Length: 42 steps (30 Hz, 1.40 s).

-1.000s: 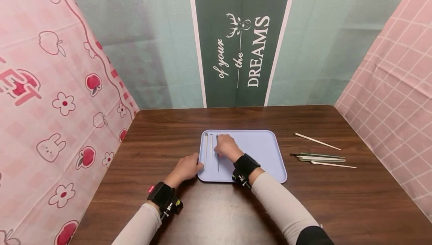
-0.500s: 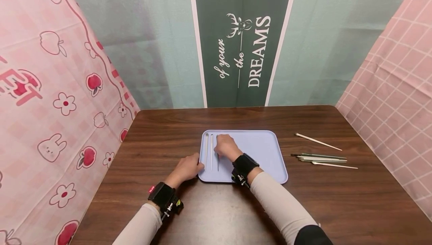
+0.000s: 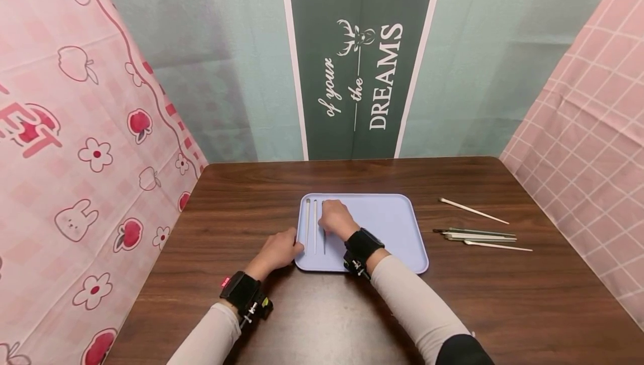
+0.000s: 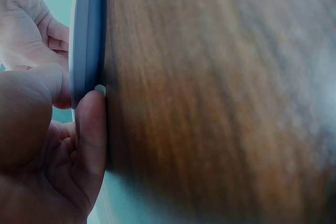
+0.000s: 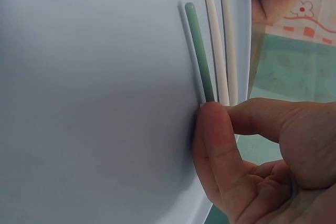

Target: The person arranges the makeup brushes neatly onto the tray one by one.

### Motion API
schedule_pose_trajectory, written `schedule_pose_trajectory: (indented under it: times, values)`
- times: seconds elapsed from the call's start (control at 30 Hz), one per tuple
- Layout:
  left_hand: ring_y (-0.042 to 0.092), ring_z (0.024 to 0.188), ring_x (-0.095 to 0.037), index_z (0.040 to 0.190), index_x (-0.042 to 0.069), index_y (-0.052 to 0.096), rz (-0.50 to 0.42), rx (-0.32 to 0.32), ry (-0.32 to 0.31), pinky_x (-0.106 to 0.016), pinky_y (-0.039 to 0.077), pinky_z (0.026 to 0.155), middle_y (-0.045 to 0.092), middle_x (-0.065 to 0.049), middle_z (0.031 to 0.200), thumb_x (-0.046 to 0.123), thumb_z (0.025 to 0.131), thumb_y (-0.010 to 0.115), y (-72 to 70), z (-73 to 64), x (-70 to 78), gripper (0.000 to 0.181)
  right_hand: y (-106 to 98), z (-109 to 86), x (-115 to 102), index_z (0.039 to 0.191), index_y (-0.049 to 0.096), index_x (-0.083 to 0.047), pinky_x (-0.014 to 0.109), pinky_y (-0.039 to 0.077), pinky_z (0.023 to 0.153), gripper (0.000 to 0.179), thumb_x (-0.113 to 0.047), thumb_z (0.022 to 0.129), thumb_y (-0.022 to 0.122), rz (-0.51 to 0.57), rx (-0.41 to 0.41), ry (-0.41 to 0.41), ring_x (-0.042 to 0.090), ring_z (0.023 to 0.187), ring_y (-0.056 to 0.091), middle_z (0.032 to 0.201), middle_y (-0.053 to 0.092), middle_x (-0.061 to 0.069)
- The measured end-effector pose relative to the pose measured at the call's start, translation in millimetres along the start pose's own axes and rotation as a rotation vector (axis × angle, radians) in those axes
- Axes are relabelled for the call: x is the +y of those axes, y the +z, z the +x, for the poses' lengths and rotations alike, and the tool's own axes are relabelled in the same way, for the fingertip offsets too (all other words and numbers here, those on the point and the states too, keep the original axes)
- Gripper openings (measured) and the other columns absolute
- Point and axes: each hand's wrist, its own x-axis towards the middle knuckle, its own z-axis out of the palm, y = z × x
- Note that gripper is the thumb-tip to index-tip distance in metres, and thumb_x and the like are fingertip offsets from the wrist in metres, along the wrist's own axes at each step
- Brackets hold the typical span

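Observation:
A pale lilac tray (image 3: 382,228) lies on the table. My left hand (image 3: 276,249) pinches its left rim, thumb on top and a finger against the outer side in the left wrist view. My right hand (image 3: 339,219) pinches a slim green-handled brush (image 5: 199,51) between thumb and fingers, over the tray's left part. The fingers hide most of this brush's far end. To its left lie two pale-handled brushes, one nearest the rim (image 3: 307,228) and one between (image 3: 315,228), roughly parallel to it.
Right of the tray, a bunch of several brushes (image 3: 480,236) lies on the dark wood table (image 3: 241,197). One pale brush (image 3: 473,210) lies apart behind them, slanted. Patterned cloths (image 3: 241,74) hang around the table's back and sides.
My right hand has shifted very slightly left with the green-handled brush. The left hand, the tray and the other brushes look the same.

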Motion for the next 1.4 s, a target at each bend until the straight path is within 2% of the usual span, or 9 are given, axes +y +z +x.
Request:
schedule_pose_trajectory:
  times: [0.3,0.7,0.8,0.97,1.17,1.4]
  values:
    - [0.052,0.068,-0.022,0.093,0.007,0.056,0.005,0.007,0.001,-0.039,0.045,0.065,0.054,-0.005,0.075,0.021,0.091,0.062,-0.6,-0.4,0.7,0.015,1.8,2.8,-0.3,0.067,0.061,-0.007,0.024,0.045,0.052,0.019,-0.004,0.085,0.067,-0.037,-0.001,0.012,0.018,0.059,0.057,0.067,0.060,0.004]
    - [0.051,0.068,-0.022,0.092,0.008,0.055,0.000,0.005,-0.001,-0.039,0.045,0.066,0.054,-0.005,0.076,0.022,0.091,0.062,-0.6,-0.3,0.2,0.016,1.8,0.5,-2.2,0.068,0.061,-0.007,0.024,0.044,0.051,0.018,-0.003,0.086,0.064,-0.003,0.000,0.022,0.017,0.056,0.057,0.065,0.059,0.004]
    - [0.052,0.069,-0.022,0.092,0.008,0.056,0.002,0.006,0.001,-0.040,0.046,0.066,0.055,-0.005,0.076,0.022,0.090,0.062,0.0,0.4,-0.1,0.015,-1.2,-0.9,-1.8,0.068,0.061,-0.007,0.024,0.043,0.050,0.019,-0.004,0.086,0.063,0.020,-0.007,0.020,0.017,0.053,0.057,0.061,0.059,0.003]
    - [0.052,0.069,-0.022,0.094,0.007,0.056,0.002,0.003,0.002,-0.038,0.045,0.066,0.055,-0.005,0.077,0.021,0.091,0.062,0.4,1.3,-1.4,0.015,-12.7,-5.0,-0.9,0.063,0.054,-0.010,0.027,0.040,0.052,0.029,-0.012,0.090,0.065,0.024,0.026,-0.010,0.018,0.053,0.053,0.056,0.054,0.001]
    - [0.051,0.069,-0.021,0.095,0.007,0.057,0.008,-0.004,0.001,-0.038,0.045,0.066,0.054,-0.004,0.075,0.021,0.092,0.061,0.0,0.8,-1.8,0.015,-28.7,-12.4,0.1,0.065,0.047,-0.015,0.032,0.037,0.056,0.032,-0.022,0.090,0.066,-0.067,0.025,-0.020,0.020,0.061,0.048,0.064,0.046,0.000]
    - [0.051,0.069,-0.022,0.096,0.006,0.056,0.010,-0.005,0.003,-0.039,0.045,0.066,0.054,-0.005,0.076,0.020,0.092,0.061,0.7,1.4,-1.8,0.016,-41.1,-24.8,3.9,0.085,0.062,-0.008,0.034,0.043,0.065,0.018,-0.023,0.089,0.070,-0.168,-0.057,-0.076,0.020,0.074,0.052,0.083,0.058,0.005]
